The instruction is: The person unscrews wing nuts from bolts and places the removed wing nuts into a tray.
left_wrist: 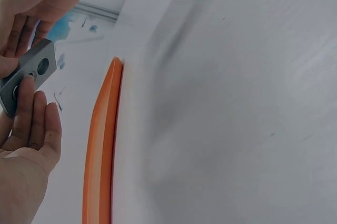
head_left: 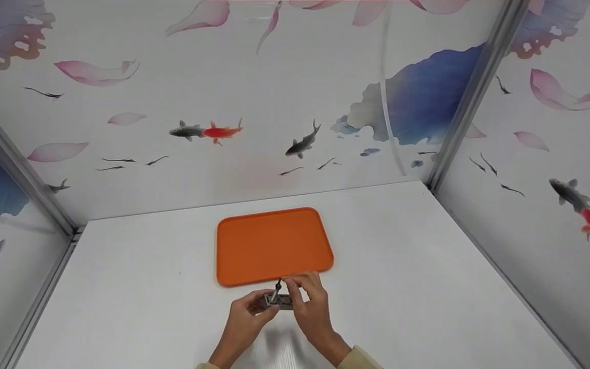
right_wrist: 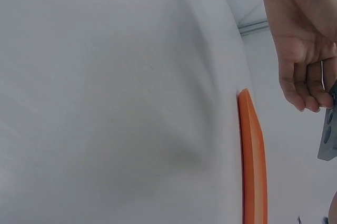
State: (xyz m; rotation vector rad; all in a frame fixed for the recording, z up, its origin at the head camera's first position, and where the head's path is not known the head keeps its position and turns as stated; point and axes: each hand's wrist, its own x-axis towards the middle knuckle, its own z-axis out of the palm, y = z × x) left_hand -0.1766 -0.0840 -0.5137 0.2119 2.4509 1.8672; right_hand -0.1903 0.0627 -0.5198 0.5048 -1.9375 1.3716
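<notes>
In the head view my left hand [head_left: 246, 312] grips a small grey metal block [head_left: 285, 302] by its left end, thumb along the near side. A short slim metal pin with a dark upper part [head_left: 278, 287] stands slightly tilted over the block. At its top, the thumb and forefinger of my right hand [head_left: 313, 305] pinch it. From below, the left wrist view shows round holes in the block [left_wrist: 39, 63] and a left fingertip pressed at one of them. Only part of the block [right_wrist: 329, 134] enters the right wrist view, below the left hand [right_wrist: 303, 45].
Just beyond the hands an orange tray [head_left: 274, 246] lies on the white table [head_left: 402, 256]. White panels [head_left: 254, 92] printed with fish and petals enclose the table at the back and both sides, joined by metal corner posts [head_left: 471, 97].
</notes>
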